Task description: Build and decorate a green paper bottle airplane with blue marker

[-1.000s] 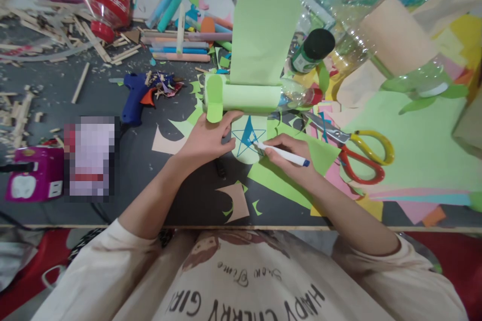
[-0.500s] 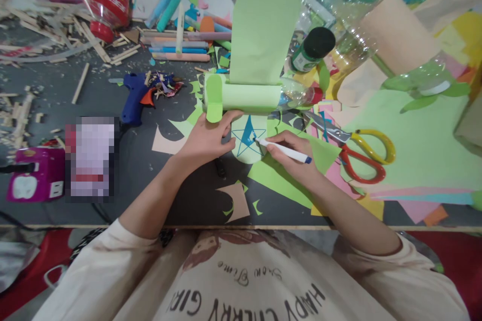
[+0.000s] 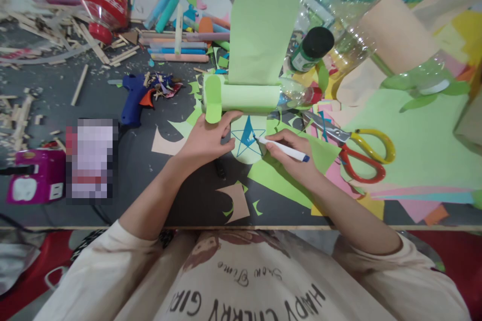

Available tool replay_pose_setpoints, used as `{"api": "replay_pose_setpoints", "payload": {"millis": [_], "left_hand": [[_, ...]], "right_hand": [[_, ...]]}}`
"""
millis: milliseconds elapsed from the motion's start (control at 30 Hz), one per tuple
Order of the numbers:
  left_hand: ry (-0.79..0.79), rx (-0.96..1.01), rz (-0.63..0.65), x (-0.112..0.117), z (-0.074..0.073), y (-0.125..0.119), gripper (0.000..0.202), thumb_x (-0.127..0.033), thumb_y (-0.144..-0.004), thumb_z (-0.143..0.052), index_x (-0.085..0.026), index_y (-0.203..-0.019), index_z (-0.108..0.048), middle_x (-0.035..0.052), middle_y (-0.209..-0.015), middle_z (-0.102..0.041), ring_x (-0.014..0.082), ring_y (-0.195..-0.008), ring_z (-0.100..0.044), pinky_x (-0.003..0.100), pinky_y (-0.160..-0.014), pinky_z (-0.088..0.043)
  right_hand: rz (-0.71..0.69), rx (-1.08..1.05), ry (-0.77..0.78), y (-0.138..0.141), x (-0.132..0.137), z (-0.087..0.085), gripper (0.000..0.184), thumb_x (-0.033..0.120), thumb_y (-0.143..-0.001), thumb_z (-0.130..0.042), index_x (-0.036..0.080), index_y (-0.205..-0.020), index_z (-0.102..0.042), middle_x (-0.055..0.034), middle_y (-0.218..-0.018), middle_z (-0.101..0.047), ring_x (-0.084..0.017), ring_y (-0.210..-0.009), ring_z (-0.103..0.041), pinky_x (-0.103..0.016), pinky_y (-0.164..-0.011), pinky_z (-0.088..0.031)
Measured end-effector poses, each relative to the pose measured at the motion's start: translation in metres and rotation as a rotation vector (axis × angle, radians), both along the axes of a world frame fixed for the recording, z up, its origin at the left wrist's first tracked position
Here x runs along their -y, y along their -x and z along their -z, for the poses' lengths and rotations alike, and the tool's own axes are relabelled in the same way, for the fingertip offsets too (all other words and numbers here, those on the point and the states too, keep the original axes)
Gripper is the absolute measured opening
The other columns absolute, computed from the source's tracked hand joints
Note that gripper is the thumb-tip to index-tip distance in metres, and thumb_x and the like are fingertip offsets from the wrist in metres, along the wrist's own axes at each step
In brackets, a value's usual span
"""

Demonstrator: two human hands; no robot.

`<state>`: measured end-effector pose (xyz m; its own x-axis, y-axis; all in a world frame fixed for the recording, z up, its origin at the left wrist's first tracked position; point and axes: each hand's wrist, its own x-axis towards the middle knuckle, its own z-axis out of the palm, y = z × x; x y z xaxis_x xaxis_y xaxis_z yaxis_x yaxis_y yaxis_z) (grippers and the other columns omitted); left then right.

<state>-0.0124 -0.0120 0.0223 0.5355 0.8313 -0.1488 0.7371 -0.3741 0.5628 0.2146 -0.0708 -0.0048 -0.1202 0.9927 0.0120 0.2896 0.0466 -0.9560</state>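
Observation:
My right hand [image 3: 291, 158] is closed around a white marker with a blue cap end [image 3: 283, 148]. Its tip touches a blue star [image 3: 247, 136] drawn on a pale green paper circle [image 3: 246, 153]. Part of the star is filled in blue. My left hand [image 3: 205, 140] lies on the left edge of that circle, fingers curled down and pressing it to the dark table. Just behind both hands stands a light green paper roll [image 3: 244, 98] with a tall rounded green flap [image 3: 259, 25] rising from it.
Scissors with yellow and red handles [image 3: 354, 148] lie right of my right hand on coloured paper sheets [image 3: 414, 145]. A blue glue gun [image 3: 133, 95] lies to the left, a purple box [image 3: 32, 180] at far left. Markers [image 3: 176, 47], wooden sticks [image 3: 56, 35] and plastic bottles [image 3: 350, 5] crowd the back.
The marker tip has shifted slightly up and left along the star's right side. My left hand stays on the circle.

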Motion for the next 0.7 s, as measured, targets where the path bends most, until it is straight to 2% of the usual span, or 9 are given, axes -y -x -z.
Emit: {"api": "replay_pose_setpoints", "payload": {"millis": [200,467,567,700], "left_hand": [[0.014,0.002,-0.01,-0.0003,0.0001,0.0003,0.053,-0.024,-0.082,-0.049,-0.022,-0.135,-0.049,-0.0033,-0.074,-0.049,0.0139,-0.066,-0.052,0.025,-0.073,-0.043],[0.006,0.016,-0.011,0.0,0.0002,0.0,0.052,-0.024,-0.082,-0.049,-0.023,-0.134,-0.05,-0.0032,-0.074,-0.05,0.0139,-0.066,-0.052,0.023,-0.069,-0.041],[0.003,0.019,-0.004,0.0,0.0003,0.0002,0.052,-0.024,-0.082,-0.049,-0.022,-0.134,-0.049,-0.0035,-0.073,-0.05,0.0135,-0.066,-0.052,0.023,-0.068,-0.041],[-0.014,0.013,0.0,-0.0001,0.0002,0.0003,0.052,-0.024,-0.082,-0.049,-0.022,-0.134,-0.049,-0.0034,-0.073,-0.05,0.0134,-0.066,-0.053,0.022,-0.068,-0.041]], "right_hand": [[-0.071,0.008,0.043,-0.0004,-0.0002,-0.0004,0.017,0.037,-0.087,-0.066,0.021,-0.085,-0.071,-0.0013,-0.073,-0.069,-0.013,-0.059,-0.057,-0.027,-0.053,-0.04],[-0.014,-0.004,0.04,-0.0004,-0.0001,0.0004,0.014,0.037,-0.088,-0.066,0.024,-0.088,-0.07,-0.0001,-0.074,-0.068,-0.013,-0.061,-0.057,-0.028,-0.055,-0.041],[-0.031,-0.034,0.084,0.0,-0.0009,-0.0004,0.014,0.037,-0.086,-0.069,0.023,-0.085,-0.071,-0.0013,-0.077,-0.07,-0.014,-0.062,-0.058,-0.027,-0.055,-0.042],[0.03,-0.122,0.128,0.0011,-0.0034,-0.002,0.018,0.039,-0.082,-0.072,0.022,-0.08,-0.067,-0.0008,-0.072,-0.068,-0.013,-0.059,-0.058,-0.027,-0.053,-0.044]]}}
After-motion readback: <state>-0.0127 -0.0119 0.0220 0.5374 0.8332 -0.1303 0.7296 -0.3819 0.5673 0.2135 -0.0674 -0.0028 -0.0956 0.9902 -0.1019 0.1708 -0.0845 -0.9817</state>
